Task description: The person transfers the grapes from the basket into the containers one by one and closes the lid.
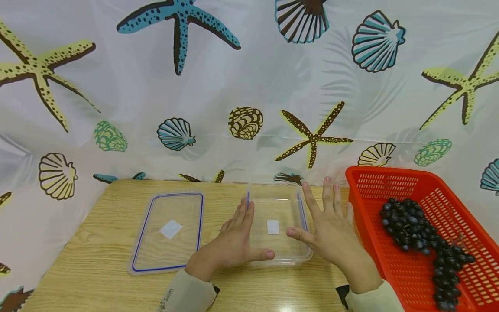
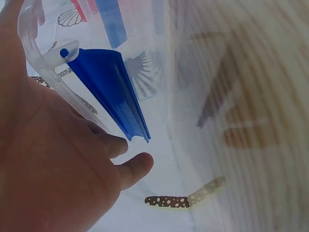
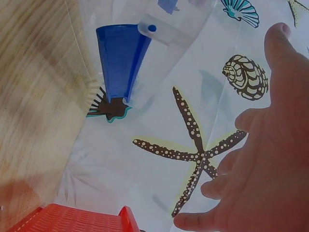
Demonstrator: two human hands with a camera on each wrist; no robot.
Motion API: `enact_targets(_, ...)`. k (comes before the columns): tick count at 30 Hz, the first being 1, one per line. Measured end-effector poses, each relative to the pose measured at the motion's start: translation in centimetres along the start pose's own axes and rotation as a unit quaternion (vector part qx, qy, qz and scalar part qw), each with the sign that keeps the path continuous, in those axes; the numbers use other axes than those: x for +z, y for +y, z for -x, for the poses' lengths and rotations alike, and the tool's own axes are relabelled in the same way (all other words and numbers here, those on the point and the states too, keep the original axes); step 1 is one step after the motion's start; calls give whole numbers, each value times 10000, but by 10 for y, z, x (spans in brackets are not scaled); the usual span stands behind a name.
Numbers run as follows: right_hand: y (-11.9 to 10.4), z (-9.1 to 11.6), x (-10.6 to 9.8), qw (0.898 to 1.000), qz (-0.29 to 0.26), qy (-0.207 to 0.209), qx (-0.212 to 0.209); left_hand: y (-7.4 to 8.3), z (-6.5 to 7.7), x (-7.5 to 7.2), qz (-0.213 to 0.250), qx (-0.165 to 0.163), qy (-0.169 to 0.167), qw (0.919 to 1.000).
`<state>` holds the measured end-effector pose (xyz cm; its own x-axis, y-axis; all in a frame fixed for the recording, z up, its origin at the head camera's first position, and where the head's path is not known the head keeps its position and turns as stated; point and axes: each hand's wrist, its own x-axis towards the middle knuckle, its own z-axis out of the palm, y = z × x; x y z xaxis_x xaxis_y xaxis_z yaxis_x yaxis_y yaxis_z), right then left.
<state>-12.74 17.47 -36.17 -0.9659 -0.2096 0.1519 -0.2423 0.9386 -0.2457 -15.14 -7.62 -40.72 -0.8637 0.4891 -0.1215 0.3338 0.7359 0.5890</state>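
Note:
A clear plastic food container (image 1: 278, 248), with a small white label on its base, stands near the middle of the table. My left hand (image 1: 234, 246) rests along its left side, fingers straight and thumb reaching over the near left corner. Over the right side, my right hand (image 1: 331, 232) is spread wide and holds nothing. Both wrist views show a blue side clip, the left clip (image 2: 108, 87) beside my left fingers and the right clip (image 3: 120, 63) apart from my right hand. Left of the container lies its clear lid (image 1: 175, 251), which has a blue seal and a white label.
A red plastic basket (image 1: 383, 260) stands at the right table edge. Inside it lie dark grapes (image 1: 411, 227) in bunches. Behind the wooden table (image 1: 97, 242) hangs a white curtain (image 1: 218, 86) printed with starfish and shells.

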Motion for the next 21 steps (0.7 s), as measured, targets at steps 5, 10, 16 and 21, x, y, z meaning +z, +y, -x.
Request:
enact_targets(5,0,1,-4,10000,34,55,-19,0,1,-1,71,-11,-11,10000)
enact_targets(10,1,2,-7,9999,0,140,-63,1,1,-1,115,-24,-26,9999)
enact_targets(16,0,4,-10,9996,-25,239,-114,1,0,0,164,-29,-27,9999)
enact_targets(21,-1,6,-16,9994,52,296,-163,0,0,0,192,-18,-9,9998)
